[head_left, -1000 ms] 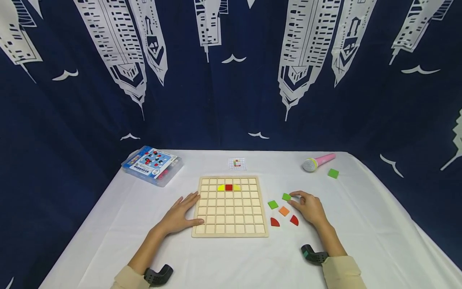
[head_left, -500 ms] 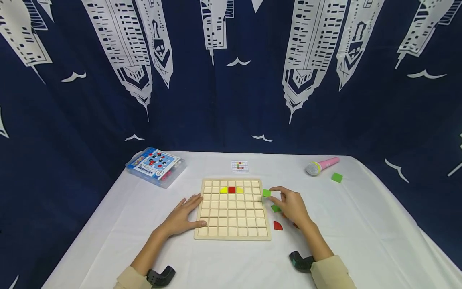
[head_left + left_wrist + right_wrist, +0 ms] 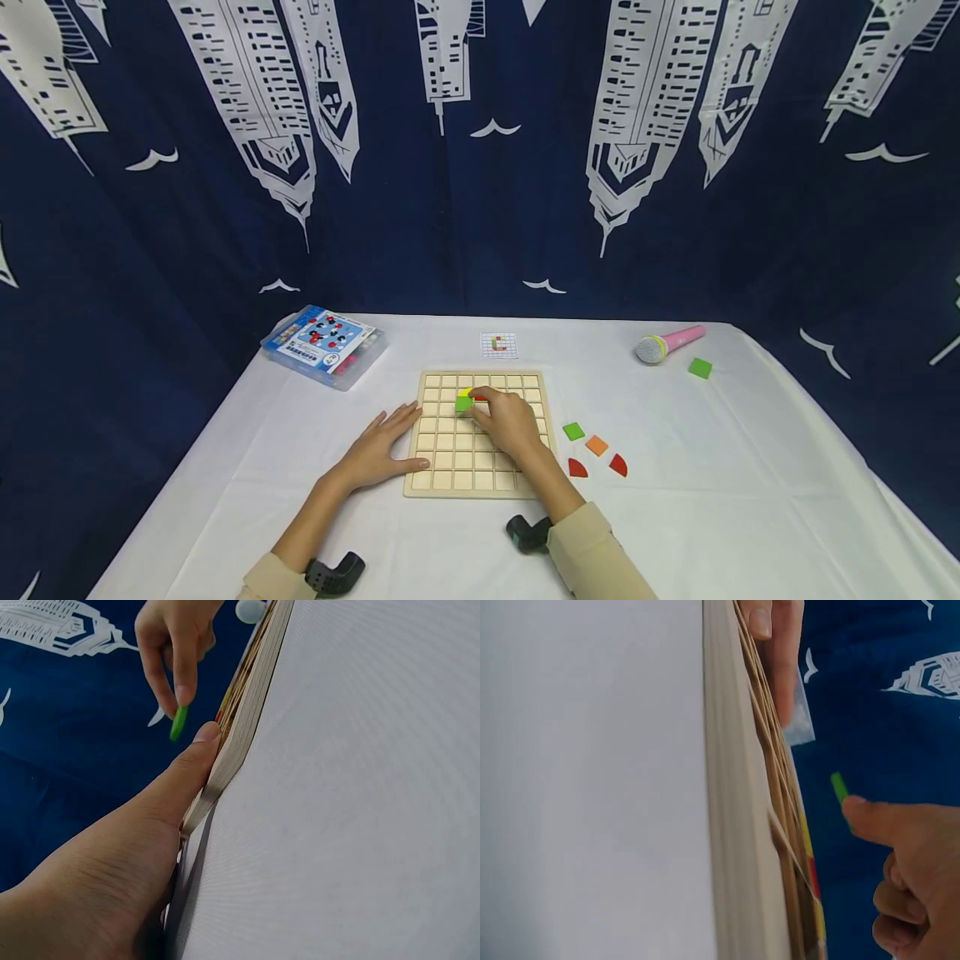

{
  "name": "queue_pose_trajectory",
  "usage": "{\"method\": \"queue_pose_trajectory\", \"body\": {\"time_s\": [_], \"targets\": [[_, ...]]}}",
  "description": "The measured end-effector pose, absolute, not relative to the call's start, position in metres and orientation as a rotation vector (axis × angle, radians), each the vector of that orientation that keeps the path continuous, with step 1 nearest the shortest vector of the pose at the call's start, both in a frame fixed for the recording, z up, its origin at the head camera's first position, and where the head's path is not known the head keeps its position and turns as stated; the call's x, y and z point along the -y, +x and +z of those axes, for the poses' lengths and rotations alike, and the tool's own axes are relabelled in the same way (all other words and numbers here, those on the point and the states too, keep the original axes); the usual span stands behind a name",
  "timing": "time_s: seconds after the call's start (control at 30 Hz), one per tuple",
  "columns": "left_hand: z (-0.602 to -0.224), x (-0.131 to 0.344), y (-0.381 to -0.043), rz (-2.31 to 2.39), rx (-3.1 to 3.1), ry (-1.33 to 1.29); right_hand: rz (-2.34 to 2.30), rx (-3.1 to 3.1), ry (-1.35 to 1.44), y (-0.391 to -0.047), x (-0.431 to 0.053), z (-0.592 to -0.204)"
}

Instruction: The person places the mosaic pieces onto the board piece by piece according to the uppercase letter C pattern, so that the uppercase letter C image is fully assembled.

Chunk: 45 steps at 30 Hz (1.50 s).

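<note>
Between thumb and forefinger my right hand (image 3: 512,423) pinches a green square tile (image 3: 463,404), held above the wooden grid board (image 3: 442,482). In the right wrist view the tile (image 3: 840,789) is seen edge-on, apart from the board. A yellow piece (image 3: 465,392) and part of a red square (image 3: 480,398) show in an upper row of the board, partly covered by my right fingers. My left hand (image 3: 375,454) rests along the board's left edge, its fingers spread and its thumb on the rim, as the left wrist view also shows.
Right of the board lie a green tile (image 3: 573,431), an orange tile (image 3: 597,446) and two red quarter-round pieces (image 3: 577,468). A pink toy microphone (image 3: 670,343) and another green tile (image 3: 700,368) lie farther back. Behind the board are a pattern card (image 3: 498,346) and a plastic box (image 3: 324,347).
My right hand has carried the green tile leftward from the loose pieces, past the board's right edge, to over its upper left part. My left hand has stayed on the board.
</note>
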<state>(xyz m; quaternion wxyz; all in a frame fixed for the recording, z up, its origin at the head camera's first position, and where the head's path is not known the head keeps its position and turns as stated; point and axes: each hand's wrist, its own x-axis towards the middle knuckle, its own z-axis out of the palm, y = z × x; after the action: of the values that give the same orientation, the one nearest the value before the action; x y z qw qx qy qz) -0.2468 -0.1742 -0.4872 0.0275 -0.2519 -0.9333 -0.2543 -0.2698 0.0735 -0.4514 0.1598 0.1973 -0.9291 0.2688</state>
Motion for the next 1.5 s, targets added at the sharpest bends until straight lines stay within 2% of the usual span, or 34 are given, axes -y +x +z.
{"method": "queue_pose_trajectory", "body": {"time_s": [0.4,0.93,1.1,1.5], "targets": [[-0.488,0.174,-0.247,-0.771,2.889,-0.767,0.804,2.724,0.472,-0.282,-0.063,-0.468],[-0.488,0.175,-0.247,-0.779,2.872,-0.786,0.91,2.693,0.457,-0.276,-0.078,-0.466],[-0.488,0.176,-0.25,-0.774,2.863,-0.791,0.92,2.674,0.454,-0.273,-0.1,-0.455],[-0.489,0.176,-0.249,-0.771,2.864,-0.785,0.841,2.648,0.327,-0.253,-0.194,-0.45]]}}
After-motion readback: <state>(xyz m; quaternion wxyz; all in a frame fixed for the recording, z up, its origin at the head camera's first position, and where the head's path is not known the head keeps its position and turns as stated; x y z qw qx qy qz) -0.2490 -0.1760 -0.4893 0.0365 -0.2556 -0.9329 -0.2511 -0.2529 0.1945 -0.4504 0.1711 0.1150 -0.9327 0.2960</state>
